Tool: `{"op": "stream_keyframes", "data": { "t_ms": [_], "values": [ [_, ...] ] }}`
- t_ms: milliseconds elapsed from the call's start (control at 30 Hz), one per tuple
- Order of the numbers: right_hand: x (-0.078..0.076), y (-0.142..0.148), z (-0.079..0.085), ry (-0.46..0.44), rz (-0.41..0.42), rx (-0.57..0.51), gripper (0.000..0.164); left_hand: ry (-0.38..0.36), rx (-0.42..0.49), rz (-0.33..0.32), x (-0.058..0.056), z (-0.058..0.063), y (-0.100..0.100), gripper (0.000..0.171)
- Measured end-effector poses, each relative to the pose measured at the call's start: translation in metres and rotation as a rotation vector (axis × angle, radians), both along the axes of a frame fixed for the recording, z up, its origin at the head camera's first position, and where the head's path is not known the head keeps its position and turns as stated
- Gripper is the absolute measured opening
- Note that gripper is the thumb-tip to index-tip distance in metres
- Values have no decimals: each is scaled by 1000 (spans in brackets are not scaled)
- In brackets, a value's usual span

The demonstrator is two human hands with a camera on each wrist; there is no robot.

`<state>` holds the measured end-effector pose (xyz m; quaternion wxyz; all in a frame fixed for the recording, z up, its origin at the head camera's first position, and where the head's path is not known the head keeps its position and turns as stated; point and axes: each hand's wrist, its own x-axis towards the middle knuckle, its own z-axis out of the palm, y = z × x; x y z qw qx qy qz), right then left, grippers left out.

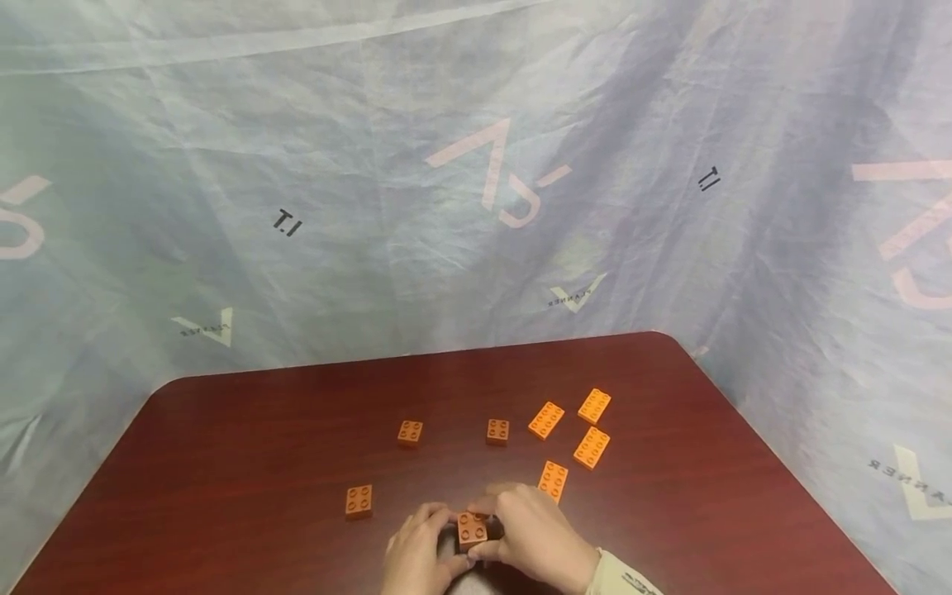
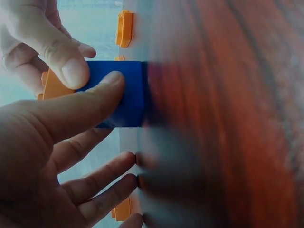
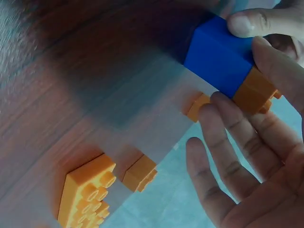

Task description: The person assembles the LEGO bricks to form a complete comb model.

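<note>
An orange four-stud brick [image 1: 472, 527] sits stud side up on a blue block [image 2: 124, 107] near the table's front edge. My left hand [image 1: 418, 552] grips the blue block from the left, its thumb flat against the side and its other fingers spread toward the tabletop. From the right, my right hand [image 1: 531, 535] pinches the orange brick, with the thumb at the seam where orange meets blue. In the right wrist view the blue block's lower end is right at the table, and the remaining right fingers extend loosely below the pair.
Three small orange bricks stand apart on the dark red table [image 1: 245, 463]: a left one [image 1: 359, 502], a back one [image 1: 410, 433] and a middle one [image 1: 497, 431]. Several lighter orange eight-stud bricks [image 1: 591, 447] lie to the right. A printed grey curtain [image 1: 372, 165] surrounds the table.
</note>
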<state>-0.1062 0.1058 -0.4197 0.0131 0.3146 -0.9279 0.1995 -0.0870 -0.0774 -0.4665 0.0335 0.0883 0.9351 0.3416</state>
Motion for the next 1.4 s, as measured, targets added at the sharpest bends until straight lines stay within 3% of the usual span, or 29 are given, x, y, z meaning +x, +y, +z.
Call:
{"op": "stream_keyframes", "data": {
  "t_ms": [233, 533, 867, 1400],
  "values": [
    [0, 8, -7, -45, 1, -18, 42, 24, 10, 1, 0, 0, 3, 47],
    [2, 13, -1, -137, 35, -32, 57, -39, 32, 19, -3, 1, 3, 46],
    [9, 28, 0, -182, 77, -139, 55, -7, 30, 24, 0, 0, 2, 46],
    [9, 50, -4, -196, -38, -205, 47, -15, 20, 36, 0, 2, 2, 46]
  ]
}}
